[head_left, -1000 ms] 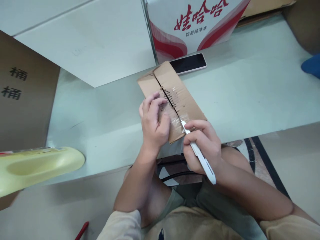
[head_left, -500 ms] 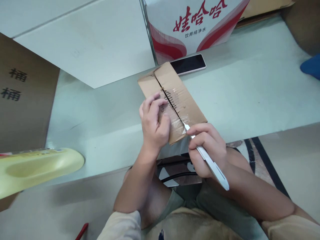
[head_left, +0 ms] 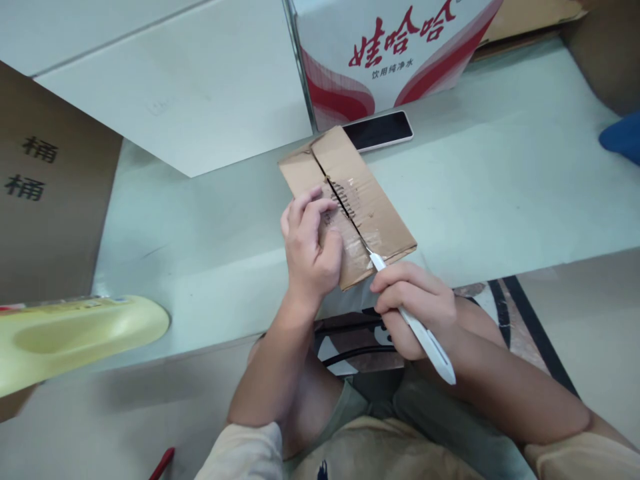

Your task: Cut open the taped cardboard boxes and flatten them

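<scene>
A cardboard box (head_left: 370, 193) is lying on the pale table (head_left: 500, 187); the left hand (head_left: 311, 250) is resting part-open fingers on its top, left of the seam (head_left: 344, 207), while the right hand (head_left: 423, 307), fingers wrapped tight, is holding a white knife (head_left: 429, 347) at the seam's near end.

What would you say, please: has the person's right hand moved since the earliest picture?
Yes: judged against the phone, the right hand has shifted slightly toward the person's body and to the right.
</scene>
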`<act>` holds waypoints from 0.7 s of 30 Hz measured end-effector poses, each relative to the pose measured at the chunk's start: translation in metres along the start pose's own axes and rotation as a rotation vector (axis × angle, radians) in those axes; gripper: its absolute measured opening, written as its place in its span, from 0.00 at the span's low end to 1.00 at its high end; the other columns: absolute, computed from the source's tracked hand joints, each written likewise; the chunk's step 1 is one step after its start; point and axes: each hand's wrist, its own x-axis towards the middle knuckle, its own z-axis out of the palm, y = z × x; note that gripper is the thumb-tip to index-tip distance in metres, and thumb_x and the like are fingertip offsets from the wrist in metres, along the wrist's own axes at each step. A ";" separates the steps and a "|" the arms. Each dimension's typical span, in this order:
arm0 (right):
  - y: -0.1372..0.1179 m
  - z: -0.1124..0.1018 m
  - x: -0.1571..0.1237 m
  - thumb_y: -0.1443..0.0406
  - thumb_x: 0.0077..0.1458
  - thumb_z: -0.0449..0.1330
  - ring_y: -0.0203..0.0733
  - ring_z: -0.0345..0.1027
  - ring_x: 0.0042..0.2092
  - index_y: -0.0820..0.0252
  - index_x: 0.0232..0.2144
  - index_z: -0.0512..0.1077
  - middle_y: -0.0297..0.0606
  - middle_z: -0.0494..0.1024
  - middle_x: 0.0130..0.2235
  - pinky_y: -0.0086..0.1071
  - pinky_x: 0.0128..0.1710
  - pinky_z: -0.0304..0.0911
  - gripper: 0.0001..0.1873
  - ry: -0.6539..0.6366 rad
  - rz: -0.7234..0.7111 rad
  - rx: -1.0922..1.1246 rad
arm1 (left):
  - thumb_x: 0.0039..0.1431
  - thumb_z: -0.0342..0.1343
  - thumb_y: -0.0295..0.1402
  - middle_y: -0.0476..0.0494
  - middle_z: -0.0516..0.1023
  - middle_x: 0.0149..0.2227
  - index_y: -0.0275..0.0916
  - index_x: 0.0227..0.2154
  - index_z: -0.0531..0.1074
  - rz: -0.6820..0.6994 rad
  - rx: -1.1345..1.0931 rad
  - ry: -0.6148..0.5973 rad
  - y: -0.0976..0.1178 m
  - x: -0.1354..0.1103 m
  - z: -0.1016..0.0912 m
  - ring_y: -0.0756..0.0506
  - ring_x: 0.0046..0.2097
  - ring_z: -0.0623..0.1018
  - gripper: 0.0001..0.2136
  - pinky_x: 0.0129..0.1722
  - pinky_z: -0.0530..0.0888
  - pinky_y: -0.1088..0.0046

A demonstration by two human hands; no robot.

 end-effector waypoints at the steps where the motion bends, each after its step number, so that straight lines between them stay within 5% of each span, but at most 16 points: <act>1: 0.000 0.000 0.000 0.79 0.52 0.57 0.35 0.71 0.29 0.55 0.27 0.67 0.35 0.78 0.33 0.29 0.28 0.68 0.13 -0.005 0.008 0.001 | 0.63 0.48 0.32 0.37 0.76 0.59 0.45 0.48 0.71 0.002 -0.001 0.003 0.000 0.000 0.000 0.36 0.66 0.73 0.13 0.68 0.67 0.51; 10: -0.022 -0.025 0.008 0.79 0.51 0.57 0.33 0.70 0.29 0.55 0.28 0.69 0.34 0.77 0.33 0.29 0.30 0.68 0.14 -0.203 0.111 -0.070 | 0.63 0.49 0.33 0.37 0.77 0.59 0.45 0.47 0.72 -0.010 -0.006 0.002 0.001 0.001 0.000 0.35 0.66 0.73 0.12 0.68 0.66 0.49; 16: -0.005 -0.004 0.000 0.78 0.50 0.56 0.33 0.67 0.28 0.55 0.27 0.67 0.33 0.74 0.32 0.29 0.27 0.65 0.12 -0.018 0.001 0.014 | 0.63 0.49 0.32 0.37 0.77 0.59 0.45 0.47 0.72 -0.008 -0.008 0.003 0.000 0.000 0.001 0.36 0.66 0.73 0.12 0.69 0.67 0.49; 21: -0.009 -0.005 -0.003 0.77 0.51 0.57 0.33 0.67 0.27 0.54 0.27 0.67 0.33 0.74 0.31 0.29 0.26 0.65 0.12 -0.012 0.055 0.008 | 0.63 0.48 0.33 0.38 0.76 0.60 0.45 0.48 0.71 -0.016 0.010 -0.014 -0.001 0.000 -0.001 0.36 0.66 0.72 0.13 0.69 0.66 0.49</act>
